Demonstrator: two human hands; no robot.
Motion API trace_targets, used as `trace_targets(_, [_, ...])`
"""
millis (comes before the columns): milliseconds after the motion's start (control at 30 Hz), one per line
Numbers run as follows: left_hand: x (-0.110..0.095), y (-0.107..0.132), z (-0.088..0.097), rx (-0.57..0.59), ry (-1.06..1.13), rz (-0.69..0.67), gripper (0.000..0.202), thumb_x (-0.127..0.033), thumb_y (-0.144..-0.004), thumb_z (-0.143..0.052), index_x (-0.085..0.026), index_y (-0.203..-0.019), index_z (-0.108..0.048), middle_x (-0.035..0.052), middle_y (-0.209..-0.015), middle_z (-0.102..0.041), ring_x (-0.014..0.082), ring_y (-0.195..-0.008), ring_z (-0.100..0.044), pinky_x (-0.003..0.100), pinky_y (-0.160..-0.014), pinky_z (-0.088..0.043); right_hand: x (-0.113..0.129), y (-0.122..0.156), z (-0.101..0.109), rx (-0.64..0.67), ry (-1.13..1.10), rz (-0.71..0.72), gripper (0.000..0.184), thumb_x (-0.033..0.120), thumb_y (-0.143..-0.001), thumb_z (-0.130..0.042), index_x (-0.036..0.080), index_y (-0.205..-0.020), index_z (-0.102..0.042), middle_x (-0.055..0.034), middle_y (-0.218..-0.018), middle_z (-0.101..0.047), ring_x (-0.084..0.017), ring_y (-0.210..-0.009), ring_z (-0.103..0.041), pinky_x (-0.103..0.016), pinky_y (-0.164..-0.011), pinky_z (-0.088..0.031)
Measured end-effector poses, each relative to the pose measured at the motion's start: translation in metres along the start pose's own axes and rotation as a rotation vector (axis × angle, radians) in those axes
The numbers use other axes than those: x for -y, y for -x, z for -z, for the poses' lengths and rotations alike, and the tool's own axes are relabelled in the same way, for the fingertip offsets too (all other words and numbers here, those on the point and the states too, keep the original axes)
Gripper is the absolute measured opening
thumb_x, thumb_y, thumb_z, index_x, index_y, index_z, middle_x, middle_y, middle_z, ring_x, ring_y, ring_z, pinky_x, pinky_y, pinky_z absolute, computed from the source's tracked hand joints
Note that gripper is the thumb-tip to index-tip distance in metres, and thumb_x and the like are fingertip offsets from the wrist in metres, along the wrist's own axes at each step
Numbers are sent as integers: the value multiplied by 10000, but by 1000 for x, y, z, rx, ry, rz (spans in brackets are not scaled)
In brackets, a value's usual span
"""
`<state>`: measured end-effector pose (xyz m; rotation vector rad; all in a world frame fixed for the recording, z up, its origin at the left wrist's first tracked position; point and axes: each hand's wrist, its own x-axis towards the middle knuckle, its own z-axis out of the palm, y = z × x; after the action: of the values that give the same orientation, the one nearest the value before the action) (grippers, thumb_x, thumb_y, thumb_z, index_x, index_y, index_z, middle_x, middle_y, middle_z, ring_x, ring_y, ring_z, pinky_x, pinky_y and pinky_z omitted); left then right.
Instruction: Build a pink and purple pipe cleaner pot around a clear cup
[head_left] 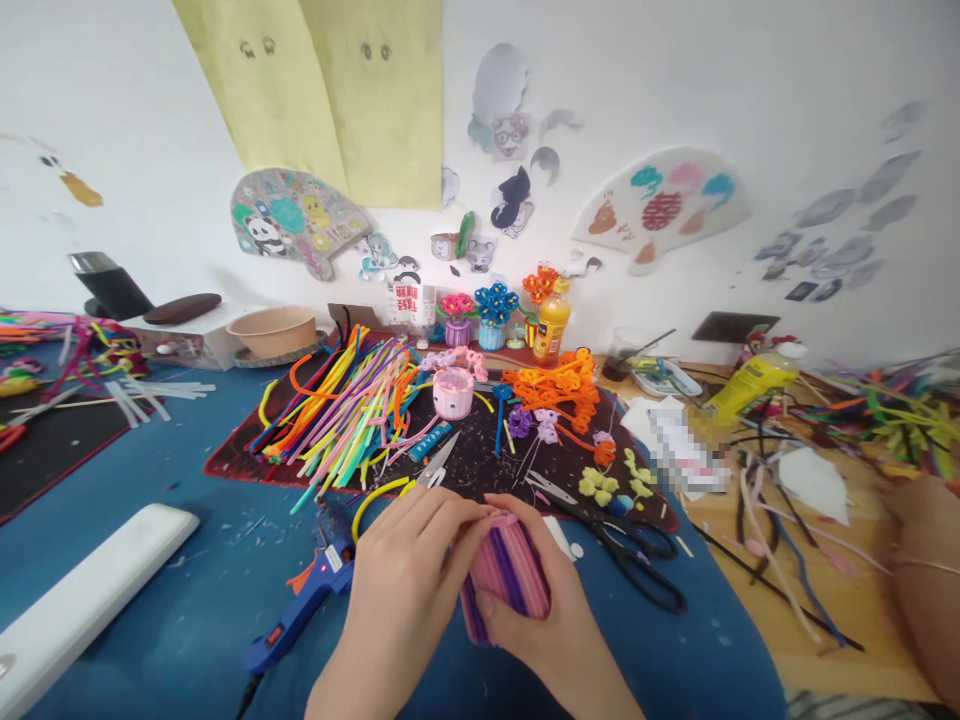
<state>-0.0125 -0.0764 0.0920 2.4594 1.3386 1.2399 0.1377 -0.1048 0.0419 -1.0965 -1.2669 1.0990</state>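
Note:
A small pot of pink and purple striped pipe cleaners (514,562) is held between my hands at the front of the table. My right hand (555,640) wraps round its side, thumb across the front and fingers behind. At the pot's upper rim, the fingers of my left hand (412,565) are pinched together on its edge. Just left of my left hand lies a blue glue gun (311,590) with a small light lit. Black-handled scissors (637,560) lie to the right of my right hand. A yellow-handled pair of scissors (439,462) sits beyond my fingers.
Loose pipe cleaners (360,400) are heaped on a dark mat (240,455). Behind stand a pink pot (453,394), flower pots (492,318) and an orange bottle (552,325). Orange pipe-cleaner flowers (566,392) lie right. A white bar (97,595) is left; another person's arm (919,580) shows right.

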Motion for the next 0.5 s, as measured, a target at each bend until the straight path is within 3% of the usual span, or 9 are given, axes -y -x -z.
trace_targets(167, [2,4,-1,-101,27,161,40,-278,-932,-633,-242,-946,-643,-47,-769,-702,112,-640,-647,200,-607,-497,4,1,0,-63,-2,-29,511,283,-780,-733,309,-1283,-644,-28,-1288,-690,-268,-1149,-651,-342,-1020,-490])
trace_targets(300, [18,23,-1,-188,-2,393,159,-379,-908,-651,-246,-827,-615,-62,-685,-662,99,-538,-591,174,-547,-479,5,1,1,-146,53,-88,498,331,-788,-711,299,-1282,-657,-38,-1246,-709,-277,-1090,-670,-369,-1007,-501])
trace_targets(433, [50,61,13,-140,-103,558,196,-448,-870,-643,-260,-822,-676,-57,-653,-714,122,-501,-637,190,-536,-504,6,1,1,-199,51,-97,487,327,-773,-711,285,-1257,-679,-53,-1215,-720,-283,-1043,-681,-346,-890,-552])
trace_targets(500, [70,85,24,-60,-153,652,196,-434,-881,-594,-274,-852,-703,-44,-744,-771,144,-546,-699,201,-526,-513,5,1,0,-200,18,-114,488,342,-777,-716,289,-1259,-673,-57,-1210,-721,-279,-994,-696,-327,-803,-574])
